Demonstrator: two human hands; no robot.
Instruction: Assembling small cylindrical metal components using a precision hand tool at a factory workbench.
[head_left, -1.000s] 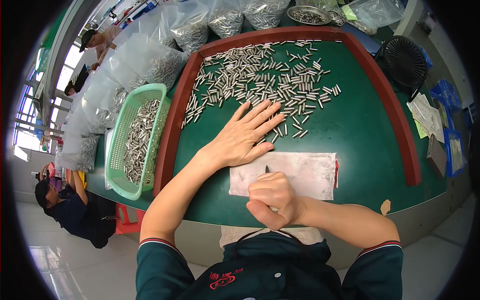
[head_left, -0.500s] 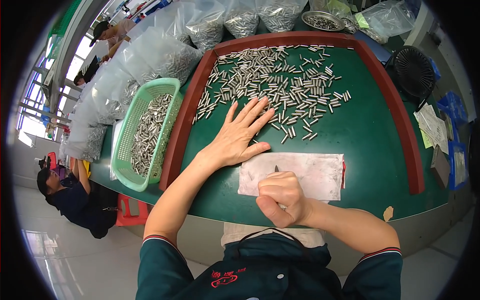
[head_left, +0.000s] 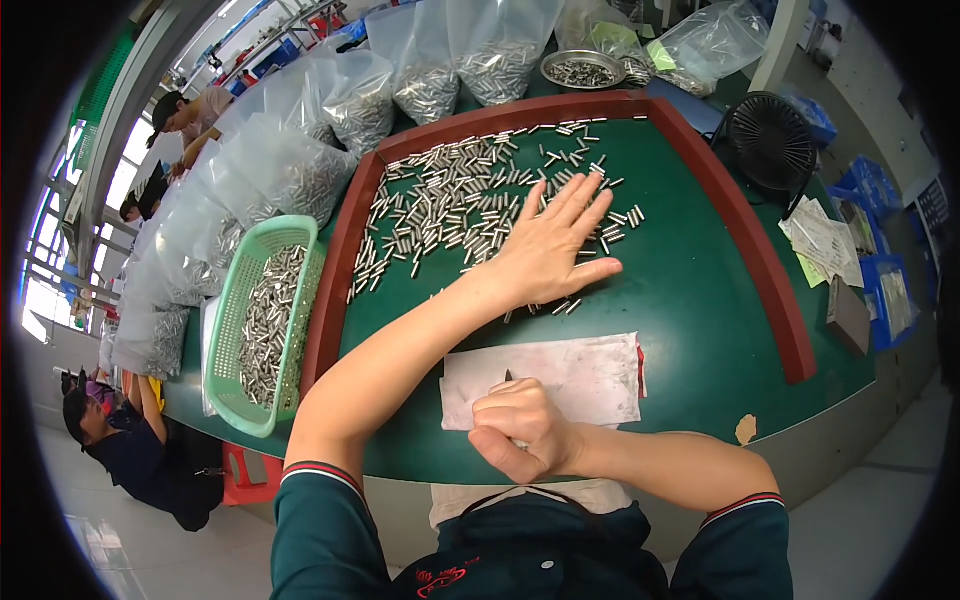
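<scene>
Many small metal pins lie scattered over the green tabletop. My left hand rests palm down over the right part of the pins, fingers stretched out and spread, hiding those beneath it. Closer to me, my right hand is closed in a fist above a stained whitish cloth. A slim tool with a dark pointed tip sticks out of the fist on its far side; the rest is covered by the fingers, so its kind is unclear.
A reddish-brown raised border encloses the pins on three sides. Left of it stands a green plastic basket of pins. Pin-filled clear bags, a metal bowl and a black fan surround the border. Co-workers sit at left.
My left hand has swept rightward across the pins, and some pins have shifted with it. The right fist stays over the cloth with the pointed tool. The whole view has shifted slightly.
</scene>
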